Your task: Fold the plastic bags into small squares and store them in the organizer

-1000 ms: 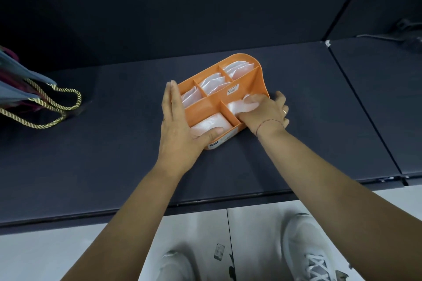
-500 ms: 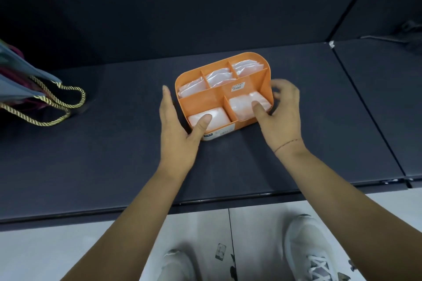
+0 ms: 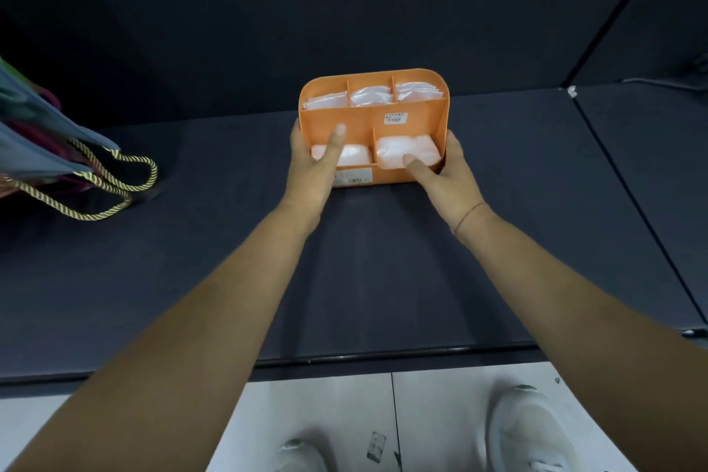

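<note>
**A:** Head view: where's the orange organizer point(image 3: 406, 119)?

**B:** Near the table's point(image 3: 383, 261) far edge, long axis left-right, between both hands. Left hand point(image 3: 312, 165) and right hand point(image 3: 446, 172) clasp its ends, thumbs over the folded plastic bags point(image 3: 406, 151).

**A:** Changed?

**B:** It sat skewed before. Now it's square, with the right hand gripping.

Rope-handled bag point(image 3: 40, 138) — half off-frame (paper, perhaps)

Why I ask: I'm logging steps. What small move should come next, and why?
Probably settle the organizer flat on the table and release: left hand and right hand grip its sides, and all five compartments already hold folded bags.
</note>
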`<state>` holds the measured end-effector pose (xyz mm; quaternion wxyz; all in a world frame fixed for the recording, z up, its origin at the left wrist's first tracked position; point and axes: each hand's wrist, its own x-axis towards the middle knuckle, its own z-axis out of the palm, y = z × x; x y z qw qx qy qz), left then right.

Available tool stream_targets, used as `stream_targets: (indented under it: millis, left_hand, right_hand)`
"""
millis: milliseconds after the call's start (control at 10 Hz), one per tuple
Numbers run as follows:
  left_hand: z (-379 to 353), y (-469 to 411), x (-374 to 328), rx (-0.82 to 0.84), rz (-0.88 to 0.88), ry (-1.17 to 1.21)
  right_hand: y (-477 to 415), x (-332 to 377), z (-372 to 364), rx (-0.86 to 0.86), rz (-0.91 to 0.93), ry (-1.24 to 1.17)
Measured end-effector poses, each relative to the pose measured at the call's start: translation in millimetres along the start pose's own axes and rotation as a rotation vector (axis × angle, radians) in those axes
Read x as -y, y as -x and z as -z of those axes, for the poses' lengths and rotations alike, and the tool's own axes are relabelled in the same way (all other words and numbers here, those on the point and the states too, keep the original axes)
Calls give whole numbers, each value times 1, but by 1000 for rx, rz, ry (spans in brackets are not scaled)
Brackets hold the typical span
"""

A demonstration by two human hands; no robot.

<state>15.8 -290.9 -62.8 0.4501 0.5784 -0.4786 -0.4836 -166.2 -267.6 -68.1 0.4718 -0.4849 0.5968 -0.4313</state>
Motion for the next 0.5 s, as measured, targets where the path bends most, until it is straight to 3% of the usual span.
stream_targets:
  millis: [100,500]
  left_hand:
    - [8,-7,6,79,-48,-88]
    - [10,-2,23,31,-56,-265]
  right_hand:
    - [-8,-2,5,67,45,91]
    - [-9,-10,2,-26,44,265]
